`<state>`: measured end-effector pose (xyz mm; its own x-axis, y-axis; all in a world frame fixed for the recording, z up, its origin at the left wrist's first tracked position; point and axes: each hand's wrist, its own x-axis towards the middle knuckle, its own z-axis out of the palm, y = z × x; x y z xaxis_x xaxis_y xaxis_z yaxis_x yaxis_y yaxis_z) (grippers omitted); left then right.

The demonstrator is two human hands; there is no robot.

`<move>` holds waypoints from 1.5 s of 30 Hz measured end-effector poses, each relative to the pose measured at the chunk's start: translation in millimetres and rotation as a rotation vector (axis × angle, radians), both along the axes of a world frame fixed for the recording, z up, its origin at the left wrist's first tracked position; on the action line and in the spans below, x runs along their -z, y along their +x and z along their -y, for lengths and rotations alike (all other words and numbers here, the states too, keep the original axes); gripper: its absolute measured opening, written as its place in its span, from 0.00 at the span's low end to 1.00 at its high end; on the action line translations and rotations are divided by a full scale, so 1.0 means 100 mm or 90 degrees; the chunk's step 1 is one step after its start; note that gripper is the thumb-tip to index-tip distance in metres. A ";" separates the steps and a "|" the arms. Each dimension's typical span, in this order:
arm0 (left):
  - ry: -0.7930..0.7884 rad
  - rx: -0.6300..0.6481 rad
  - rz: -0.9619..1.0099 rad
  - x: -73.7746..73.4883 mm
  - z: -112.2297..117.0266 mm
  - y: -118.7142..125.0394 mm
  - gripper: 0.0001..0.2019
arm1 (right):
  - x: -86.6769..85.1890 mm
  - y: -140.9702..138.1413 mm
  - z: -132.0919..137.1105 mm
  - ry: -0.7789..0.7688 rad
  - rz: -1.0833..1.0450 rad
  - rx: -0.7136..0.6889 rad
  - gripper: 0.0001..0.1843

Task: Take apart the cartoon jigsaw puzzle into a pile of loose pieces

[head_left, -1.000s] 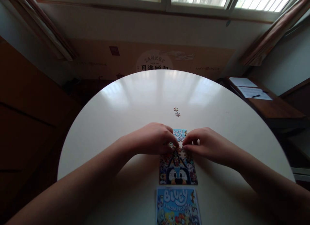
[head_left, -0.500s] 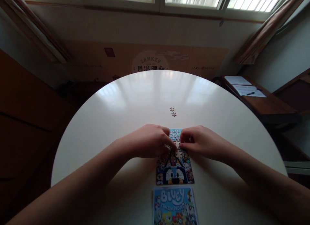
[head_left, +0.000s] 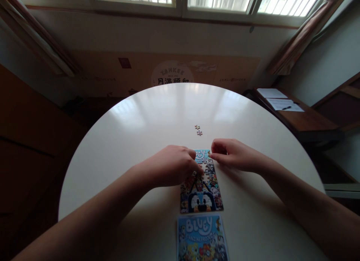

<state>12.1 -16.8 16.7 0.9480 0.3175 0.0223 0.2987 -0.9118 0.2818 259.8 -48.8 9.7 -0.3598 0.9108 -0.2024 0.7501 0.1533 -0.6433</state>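
A jigsaw puzzle (head_left: 201, 201) with a blue cartoon dog lies flat in front of me; bare gaps show in its upper middle. My left hand (head_left: 177, 165) reaches over its left side, fingers bent and closed, the index fingertip down on the puzzle beside a gap. Whether a piece is under or between those fingers is hidden. At the upper right edge is my right hand (head_left: 234, 155), thumb and index finger curled into a pinch; anything between the tips is too small to make out. Beyond the hands lie two loose puzzle pieces (head_left: 199, 133).
Nearest me is a printed picture sheet (head_left: 201, 238) reading "Bluey". Everything rests on a round white table (head_left: 135, 129). Past its right edge stands a brown wooden table (head_left: 315, 120) with papers (head_left: 284, 104) and a pen. A window and curtains are at the back.
My right hand has drawn up and away from the puzzle's middle to its upper right edge. My left hand stays over the left side, with its fingertip on the puzzle.
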 end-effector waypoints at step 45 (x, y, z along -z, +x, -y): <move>0.026 -0.031 -0.047 -0.11 0.07 -0.01 0.24 | 0.41 0.11 -0.31 0.324 0.010 0.126 0.15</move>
<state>10.8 -23.7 27.8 0.9311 0.3632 -0.0329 0.3612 -0.9062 0.2198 270.4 -17.8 -31.6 -0.1722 0.9452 0.2773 0.8051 0.2973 -0.5133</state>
